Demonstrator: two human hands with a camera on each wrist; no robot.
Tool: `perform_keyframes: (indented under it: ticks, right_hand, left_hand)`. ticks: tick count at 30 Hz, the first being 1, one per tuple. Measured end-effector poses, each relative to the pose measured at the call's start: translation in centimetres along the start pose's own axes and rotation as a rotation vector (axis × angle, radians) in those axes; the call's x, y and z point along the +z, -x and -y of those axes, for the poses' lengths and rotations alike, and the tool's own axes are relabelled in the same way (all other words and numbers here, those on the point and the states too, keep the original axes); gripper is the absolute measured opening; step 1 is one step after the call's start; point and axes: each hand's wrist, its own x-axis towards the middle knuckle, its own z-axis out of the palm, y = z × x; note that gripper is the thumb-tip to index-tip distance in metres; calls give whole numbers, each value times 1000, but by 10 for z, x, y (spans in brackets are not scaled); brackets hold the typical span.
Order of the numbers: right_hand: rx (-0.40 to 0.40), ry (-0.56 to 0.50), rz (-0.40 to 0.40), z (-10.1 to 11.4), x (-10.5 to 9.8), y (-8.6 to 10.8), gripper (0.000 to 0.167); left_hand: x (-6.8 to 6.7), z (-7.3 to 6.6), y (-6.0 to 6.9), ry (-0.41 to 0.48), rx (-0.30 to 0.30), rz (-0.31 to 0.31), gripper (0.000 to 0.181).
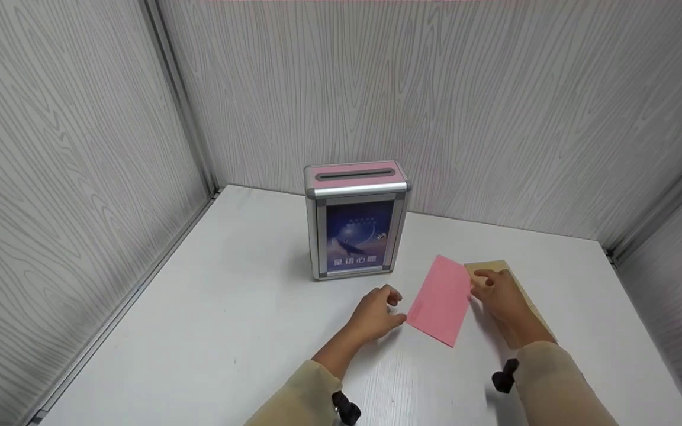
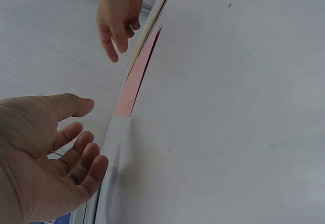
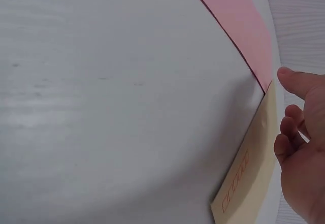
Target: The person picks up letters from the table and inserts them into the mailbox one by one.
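Observation:
A pink envelope [image 1: 440, 303] lies flat on the white table, its upper right corner meeting a tan kraft-paper envelope [image 1: 484, 267]. Over the kraft envelope is my right hand [image 1: 502, 299], fingers loosely bent and holding nothing; it hides part of that envelope. The right wrist view shows a gap between this hand and the paper, with red postcode boxes [image 3: 235, 182] printed on it. My left hand [image 1: 375, 315] hovers beside the pink envelope's lower left corner, thumb apart from the relaxed fingers. Nothing lies in its palm, as the left wrist view shows.
Behind the hands stands an upright silver-framed box [image 1: 357, 222] with a slot [image 1: 355, 174] in its pink top and a blue picture on its front. Pale wood-grain panels [image 1: 436, 106] enclose the table [image 1: 199, 331] at the back and both sides.

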Motion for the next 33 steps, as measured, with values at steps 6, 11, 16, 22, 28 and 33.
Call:
perform_keyframes:
  ticks: [6,11,16,22,28,33]
  right_hand:
    - [34,-18,35,-1,13,0,62]
    - [94,40,87,1,18,3,72]
    - [108,55,95,1,19,3,74]
    - [86,59,83,2,20,3,76]
    - [44,65,60,2,21,3,72]
    - [25,45,43,3,22,1,51]
  left_hand:
    - [7,2,2,-32,-42,45,38]
    - [9,1,5,-62,-47,62,37]
    - [7,1,6,-66,-42,94,36]
    - [7,4,2,-96,-34,80,30]
    - [8,4,-2,-88,-47,64,29]
    - [9,3,-2,-74,-53,62,29]
